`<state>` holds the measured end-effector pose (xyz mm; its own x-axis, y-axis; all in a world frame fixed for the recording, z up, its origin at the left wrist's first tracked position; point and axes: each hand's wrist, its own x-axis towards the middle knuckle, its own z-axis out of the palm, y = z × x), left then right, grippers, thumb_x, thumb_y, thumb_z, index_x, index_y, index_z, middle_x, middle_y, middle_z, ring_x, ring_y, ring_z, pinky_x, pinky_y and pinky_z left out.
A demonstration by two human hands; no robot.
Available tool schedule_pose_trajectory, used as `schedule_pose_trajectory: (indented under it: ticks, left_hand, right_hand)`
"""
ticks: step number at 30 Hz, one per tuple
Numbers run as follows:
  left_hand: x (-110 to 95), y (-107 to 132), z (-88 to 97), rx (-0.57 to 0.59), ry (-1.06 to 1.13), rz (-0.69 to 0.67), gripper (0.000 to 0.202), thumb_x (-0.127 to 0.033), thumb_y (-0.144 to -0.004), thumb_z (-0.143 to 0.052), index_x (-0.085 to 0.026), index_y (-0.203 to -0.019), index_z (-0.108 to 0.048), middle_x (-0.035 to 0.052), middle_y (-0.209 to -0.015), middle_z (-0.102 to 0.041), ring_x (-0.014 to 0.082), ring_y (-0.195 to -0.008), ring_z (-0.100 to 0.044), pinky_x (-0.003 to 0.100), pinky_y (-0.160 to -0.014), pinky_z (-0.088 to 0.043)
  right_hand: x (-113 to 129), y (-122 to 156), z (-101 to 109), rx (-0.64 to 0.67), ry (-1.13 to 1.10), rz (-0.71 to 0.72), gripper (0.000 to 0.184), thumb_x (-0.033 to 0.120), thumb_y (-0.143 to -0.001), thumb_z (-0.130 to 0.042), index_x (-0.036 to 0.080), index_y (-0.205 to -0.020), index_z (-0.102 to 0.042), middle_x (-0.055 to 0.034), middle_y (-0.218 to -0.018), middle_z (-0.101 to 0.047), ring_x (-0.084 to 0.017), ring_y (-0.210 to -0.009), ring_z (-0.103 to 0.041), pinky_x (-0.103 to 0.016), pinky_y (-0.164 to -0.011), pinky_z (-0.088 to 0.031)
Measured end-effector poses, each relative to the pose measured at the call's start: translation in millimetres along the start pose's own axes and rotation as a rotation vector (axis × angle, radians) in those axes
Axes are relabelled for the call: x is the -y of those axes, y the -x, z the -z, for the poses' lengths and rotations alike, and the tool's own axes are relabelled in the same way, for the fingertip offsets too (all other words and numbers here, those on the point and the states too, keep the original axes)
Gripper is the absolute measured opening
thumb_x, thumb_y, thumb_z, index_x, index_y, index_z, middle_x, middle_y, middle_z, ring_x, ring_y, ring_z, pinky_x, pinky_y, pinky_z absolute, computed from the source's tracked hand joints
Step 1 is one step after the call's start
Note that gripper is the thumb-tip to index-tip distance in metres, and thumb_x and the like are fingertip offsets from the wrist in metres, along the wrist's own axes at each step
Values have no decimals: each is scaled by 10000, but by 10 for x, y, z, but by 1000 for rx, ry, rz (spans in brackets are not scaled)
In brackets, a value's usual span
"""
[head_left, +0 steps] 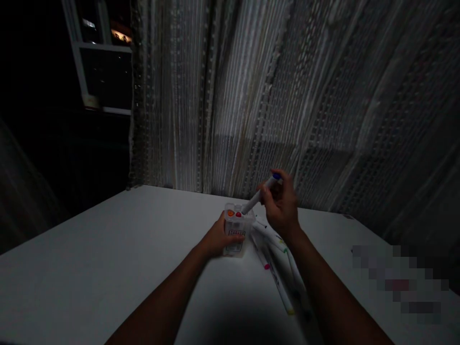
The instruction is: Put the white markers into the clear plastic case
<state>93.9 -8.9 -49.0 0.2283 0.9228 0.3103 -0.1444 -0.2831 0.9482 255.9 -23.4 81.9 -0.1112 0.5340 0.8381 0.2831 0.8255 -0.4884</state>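
My left hand is wrapped round a clear plastic marker box that stands upright on the white table. Orange and red marker caps show at the box's top. My right hand pinches a white marker with a blue end cap, tilted, its lower tip over the box's opening. Several more white markers with coloured caps lie loose on the table just right of the box, partly under my right forearm.
A pale patterned curtain hangs close behind the table's far edge. A dark window is at the upper left. A blurred patch covers something at the table's right side. The room is dim.
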Motion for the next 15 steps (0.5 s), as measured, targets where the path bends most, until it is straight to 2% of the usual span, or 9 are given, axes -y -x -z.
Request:
schedule_pose_trajectory:
  ticks: [4,7,11,15]
  left_hand:
    - [-19,4,2,11,-38,-48,673,-285,-583,-843,-177,-1114,-444,97,-1071,-642,227,-971,-631,342,-844,-482]
    - [14,-16,32,8,-73,-89,687,-292,-585,-841,-175,-1136,-448,103,-1095,-634,231,-995,-618,342,-860,-471]
    - [67,-44,67,27,-88,-107,728,-318,-586,-836,-171,-1176,-435,108,-1100,-631,234,-984,-616,345,-847,-469]
    - [58,-47,69,41,-112,-107,730,-316,-569,-839,-169,-1163,-441,93,-1084,-634,229,-969,-614,357,-862,-459]
  right_hand:
    - [-57,-7,-114,324,196,-97,214,247,-847,-453,184,-965,-620,0,-645,-601,-136,-565,-548,-249,-561,-419]
    - [-38,-12,-180,571,359,-139,183,163,-789,-495,170,-780,-677,-33,-703,-667,-160,-663,-599,-252,-623,-420]
    - [76,-84,-195,777,481,-147,214,104,-756,-525,164,-830,-717,-57,-856,-718,-177,-790,-631,-246,-693,-418]
    - [195,-158,-157,961,574,-134,258,87,-758,-505,152,-882,-722,-69,-891,-722,-179,-820,-634,-236,-692,-401]
